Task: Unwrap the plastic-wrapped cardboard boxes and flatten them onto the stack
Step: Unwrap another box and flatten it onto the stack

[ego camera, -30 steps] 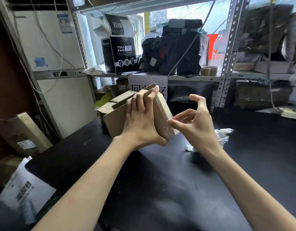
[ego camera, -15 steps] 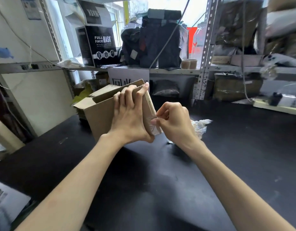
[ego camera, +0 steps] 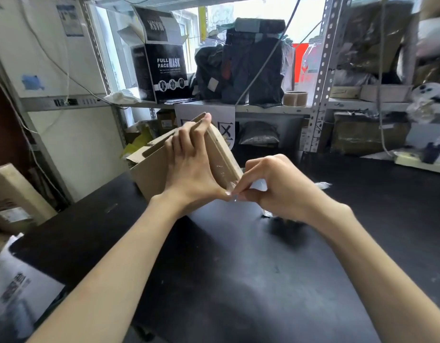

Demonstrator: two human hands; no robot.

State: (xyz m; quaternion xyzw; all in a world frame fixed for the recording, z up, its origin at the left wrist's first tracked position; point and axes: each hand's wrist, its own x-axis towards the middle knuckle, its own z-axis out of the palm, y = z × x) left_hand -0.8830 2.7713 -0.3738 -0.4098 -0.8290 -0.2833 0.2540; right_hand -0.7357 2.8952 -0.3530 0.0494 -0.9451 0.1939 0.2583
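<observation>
- While the right hand [ego camera: 283, 186] has its fingertips [ego camera: 246, 188] curled tight in a pinch on a loose edge of clear plastic film [ego camera: 225, 175], the film is not yet off. It shines over the lower corner of the flat brown cardboard bundle [ego camera: 222, 152], right at the pinch.
- Left hand [ego camera: 191, 169]: fingers [ego camera: 189, 139] straight and close together, flat against the bundle's near face. The thumb runs to the bottom corner, beside the right fingertips. The bundle stands tilted on edge above the matte black tabletop [ego camera: 238, 268].
- Judgement: unwrapping of this bundle is at an early point. Peeling the film, flattening and stacking all remain.
- Just beyond the right knuckles a crumpled wad of clear plastic [ego camera: 321, 185] lies on the table. It reads as wrap already removed from another item, so part of the job looks done.
- Behind the left fingers sits an open brown cardboard carton [ego camera: 149, 169] with its flaps up. Whether it serves as the stack, or props the bundle, I cannot tell.
- Writing, above the fingers: the black printed box [ego camera: 168, 70] on the shelf reads "FULL FACE MASK", with "MASK" upside down on its raised lid.
- Past the left fingertips, the white paper sign [ego camera: 226, 131] shows a boxed X-like mark; the rest is hidden.
- Far below and left of the left wrist, the print on the white printed sheet [ego camera: 18, 285] is blurred and unreadable. The label on the tan carton [ego camera: 13, 201] is too small to read.
</observation>
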